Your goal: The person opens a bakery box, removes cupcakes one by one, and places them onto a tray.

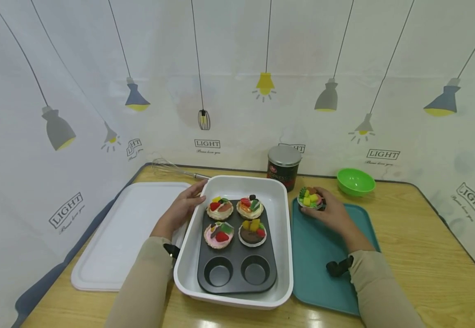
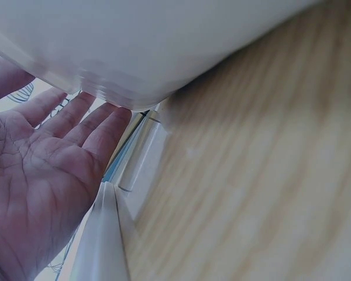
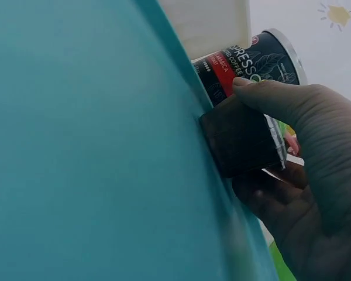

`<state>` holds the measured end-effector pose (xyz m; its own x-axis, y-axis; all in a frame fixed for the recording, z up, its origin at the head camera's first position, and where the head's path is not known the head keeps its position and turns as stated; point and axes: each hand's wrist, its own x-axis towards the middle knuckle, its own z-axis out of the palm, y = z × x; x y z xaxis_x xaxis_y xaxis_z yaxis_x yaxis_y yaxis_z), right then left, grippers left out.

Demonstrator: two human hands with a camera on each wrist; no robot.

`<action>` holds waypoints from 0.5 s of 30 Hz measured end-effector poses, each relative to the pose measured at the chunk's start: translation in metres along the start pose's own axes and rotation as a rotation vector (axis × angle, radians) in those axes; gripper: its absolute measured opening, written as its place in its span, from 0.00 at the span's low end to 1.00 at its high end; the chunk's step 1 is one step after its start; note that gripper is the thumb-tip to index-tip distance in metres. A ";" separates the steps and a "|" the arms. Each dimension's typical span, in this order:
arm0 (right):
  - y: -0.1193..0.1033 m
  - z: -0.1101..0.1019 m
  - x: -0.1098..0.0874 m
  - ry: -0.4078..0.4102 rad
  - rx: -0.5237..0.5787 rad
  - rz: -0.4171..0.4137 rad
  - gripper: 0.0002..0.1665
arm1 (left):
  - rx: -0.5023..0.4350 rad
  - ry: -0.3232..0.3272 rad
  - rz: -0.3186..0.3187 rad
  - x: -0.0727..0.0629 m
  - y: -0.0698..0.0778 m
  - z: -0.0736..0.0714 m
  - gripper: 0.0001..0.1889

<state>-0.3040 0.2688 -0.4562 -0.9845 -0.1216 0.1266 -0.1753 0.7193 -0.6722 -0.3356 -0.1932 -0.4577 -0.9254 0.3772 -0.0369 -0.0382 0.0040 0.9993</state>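
My right hand (image 1: pixel 332 210) holds a small fruit-topped cupcake (image 1: pixel 309 199) near the far left corner of the teal tray (image 1: pixel 323 278). In the right wrist view, its dark cup (image 3: pixel 240 137) sits between thumb and fingers, close over the tray. My left hand (image 1: pixel 183 205) holds the left rim of a deep white pan (image 1: pixel 183 264), thumb over the rim and fingers against the outer wall. Inside the pan lies a dark muffin tin (image 1: pixel 237 283). Several cupcakes with colourful toppings, such as a pink one (image 1: pixel 218 235), fill its back and middle cups; the two front cups are empty.
A white tray (image 1: pixel 110 241) lies on the left, with a whisk (image 1: pixel 176 168) behind it. An espresso coffee canister (image 1: pixel 284 166) stands behind the pan. A green bowl (image 1: pixel 356 182) sits at the back right on the wooden table (image 1: pixel 426 246).
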 end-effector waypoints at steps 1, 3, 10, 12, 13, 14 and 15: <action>0.000 0.000 0.000 -0.002 0.000 0.000 0.55 | 0.001 -0.003 0.005 0.000 0.000 0.000 0.33; -0.003 -0.002 0.000 -0.005 -0.001 -0.002 0.56 | 0.003 -0.011 0.012 0.000 0.000 0.000 0.33; -0.031 -0.016 0.001 0.046 0.055 -0.079 0.50 | 0.017 -0.005 0.016 -0.001 0.001 -0.002 0.33; -0.046 -0.017 0.000 0.053 0.085 -0.135 0.46 | 0.016 -0.005 0.020 -0.001 0.001 -0.002 0.33; -0.055 -0.016 -0.001 0.049 0.099 -0.170 0.45 | 0.014 -0.007 0.022 -0.001 0.001 -0.002 0.33; -0.065 -0.014 -0.003 0.036 0.106 -0.202 0.43 | 0.013 -0.006 0.021 0.000 0.001 -0.001 0.32; -0.075 -0.011 -0.006 0.014 0.117 -0.238 0.42 | 0.013 -0.005 0.019 0.000 0.001 0.000 0.32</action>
<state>-0.2851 0.2234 -0.3982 -0.9154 -0.2677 0.3007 -0.4024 0.5879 -0.7018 -0.3356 -0.1937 -0.4571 -0.9240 0.3819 -0.0177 -0.0155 0.0087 0.9998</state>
